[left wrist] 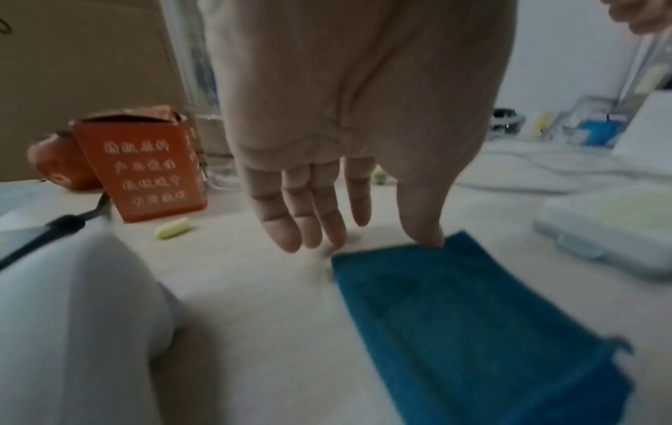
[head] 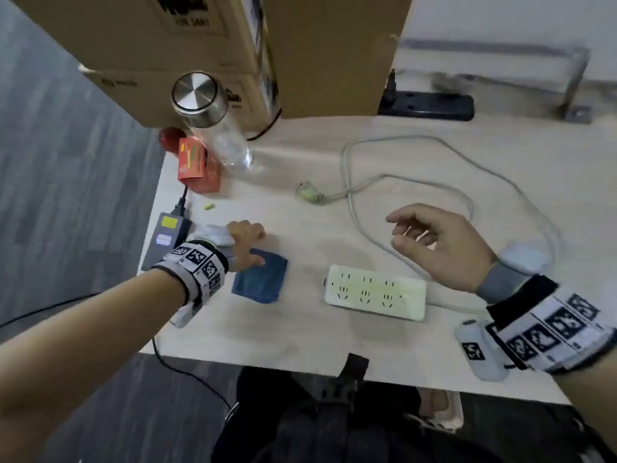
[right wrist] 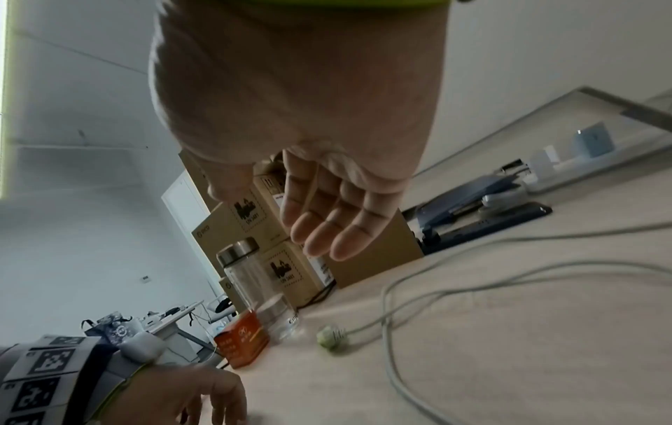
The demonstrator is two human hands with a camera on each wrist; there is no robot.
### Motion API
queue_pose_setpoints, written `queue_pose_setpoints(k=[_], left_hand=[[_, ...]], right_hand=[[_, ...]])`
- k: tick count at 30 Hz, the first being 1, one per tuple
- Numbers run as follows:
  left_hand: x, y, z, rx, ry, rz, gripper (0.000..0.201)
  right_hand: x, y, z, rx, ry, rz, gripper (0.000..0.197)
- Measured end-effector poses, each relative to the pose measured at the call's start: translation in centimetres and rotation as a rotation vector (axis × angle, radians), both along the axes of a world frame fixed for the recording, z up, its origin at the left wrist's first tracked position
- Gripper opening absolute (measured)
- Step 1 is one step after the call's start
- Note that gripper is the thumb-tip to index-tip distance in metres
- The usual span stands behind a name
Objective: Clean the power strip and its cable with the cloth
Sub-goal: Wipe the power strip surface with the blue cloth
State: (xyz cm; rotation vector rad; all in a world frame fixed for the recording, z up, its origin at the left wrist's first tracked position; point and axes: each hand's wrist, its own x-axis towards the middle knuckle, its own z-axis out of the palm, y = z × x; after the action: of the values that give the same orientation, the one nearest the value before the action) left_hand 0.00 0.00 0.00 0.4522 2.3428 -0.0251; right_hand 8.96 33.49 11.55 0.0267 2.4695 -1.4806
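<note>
Head view: left hand (head: 245,240) on cloth (head: 260,275)

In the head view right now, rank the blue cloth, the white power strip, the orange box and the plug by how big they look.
1. White power strip, clearly largest.
2. Blue cloth, partly under the left hand.
3. Orange box; it sits farther back, so its rank against the cloth is unsure.
4. Plug, smallest.
</note>
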Motion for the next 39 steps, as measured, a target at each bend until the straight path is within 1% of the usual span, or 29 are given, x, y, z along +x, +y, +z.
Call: queue_pose_setpoints(k=[1, 2, 4, 6, 8, 9, 10, 13, 14, 15, 16, 17, 20, 21, 24, 26, 28, 30, 32, 34, 35, 36, 38, 39], left_hand=[[0.1, 0.2, -0.3, -0.046, 0.007, -0.026, 0.05], [0.0, 0.4, -0.6, -0.051, 0.037, -0.056, 0.041], [0.5, 0.7, -1.0, 0.007, 0.044, -0.042, 0.025], [1.3, 1.5, -0.4, 0.152, -0.008, 0.015, 0.021], [2.3, 3.1, 1.1, 0.326, -0.067, 0.094, 0.017], [2.8, 4.2, 1.9, 0.394, -0.096, 0.108, 0.016], [3.2, 5.4, 3.1, 0.467, -0.112, 0.087, 0.016], [4.4, 10.2, 6.4, 0.66, -0.144, -0.062, 0.011], [4.5, 11.8, 7.3, 0.705, -0.138, -0.099, 0.013], [4.7, 13.5, 8.2, 0.742, -0.128, -0.118, 0.016], [5.2, 15.3, 8.9, 0.783, -0.118, -0.123, 0.016], [5.4, 16.8, 9.7, 0.82, -0.105, -0.113, 0.015], [6.1, 18.8, 10.9, 0.885, -0.032, -0.043, 0.015], [6.3, 18.9, 11.0, 0.882, 0.003, 0.009, 0.016], [6.7, 18.2, 10.3, 0.835, 0.125, 0.138, 0.013], [6.9, 17.0, 8.8, 0.778, 0.167, 0.191, 0.014], [7.3, 15.3, 6.8, 0.708, 0.173, 0.2, 0.027], [7.8, 14.2, 4.8, 0.614, 0.15, 0.158, 0.051], [8.0, 13.1, 2.8, 0.54, 0.1, 0.08, 0.076], [7.8, 12.3, 0.9, 0.47, 0.073, -0.002, 0.094], [7.8, 12.1, 0.2, 0.43, 0.076, -0.046, 0.1], [7.8, 12.0, -0.4, 0.391, 0.079, -0.091, 0.105], [8.0, 11.6, -1.2, 0.335, 0.08, -0.15, 0.112], [8.2, 11.3, -1.5, 0.326, 0.083, -0.17, 0.113]], right_hand=[[0.0, -0.1, -0.8, 0.007, -0.021, -0.014, 0.03], [0.0, -0.1, -1.3, 0.026, -0.048, -0.033, 0.03], [0.4, 0.2, -2.7, 0.039, -0.09, -0.028, 0.028], [1.2, 0.5, -4.0, 0.035, -0.119, -0.03, 0.025], [1.9, 0.9, -4.8, 0.04, -0.134, -0.033, 0.027], [2.3, 0.9, -5.1, 0.057, -0.123, -0.026, 0.031], [2.6, 0.6, -5.2, 0.084, -0.11, -0.002, 0.037], [3.4, 0.0, -4.7, 0.15, -0.076, 0.104, 0.065], [3.5, -0.3, -4.5, 0.16, -0.065, 0.137, 0.071], [3.7, -0.2, -4.3, 0.163, -0.046, 0.155, 0.071], [4.1, 0.4, -4.0, 0.153, -0.02, 0.153, 0.066], [4.4, 1.0, -3.9, 0.141, -0.001, 0.144, 0.054], [4.8, 3.2, -3.9, 0.127, 0.003, 0.08, 0.009], [4.9, 3.9, -4.0, 0.143, 0.005, 0.085, 0.003], [4.8, 5.6, -4.3, 0.197, 0.0, 0.113, 0.01], [4.6, 6.4, -4.5, 0.206, 0.007, 0.08, 0.014], [4.8, 6.6, -4.7, 0.183, 0.014, 0.007, 0.023], [5.2, 6.9, -4.5, 0.163, 0.053, -0.105, 0.033], [6.2, 6.0, -4.7, 0.173, 0.109, -0.275, 0.037], [7.5, 4.2, -5.6, 0.202, 0.185, -0.395, 0.041], [8.2, 3.3, -6.6, 0.244, 0.201, -0.393, 0.041], [9.0, 2.5, -8.1, 0.304, 0.176, -0.346, 0.04], [10.8, 0.5, -10.6, 0.426, -0.003, -0.147, 0.041], [11.7, -0.4, -11.6, 0.493, -0.039, -0.054, 0.044]])
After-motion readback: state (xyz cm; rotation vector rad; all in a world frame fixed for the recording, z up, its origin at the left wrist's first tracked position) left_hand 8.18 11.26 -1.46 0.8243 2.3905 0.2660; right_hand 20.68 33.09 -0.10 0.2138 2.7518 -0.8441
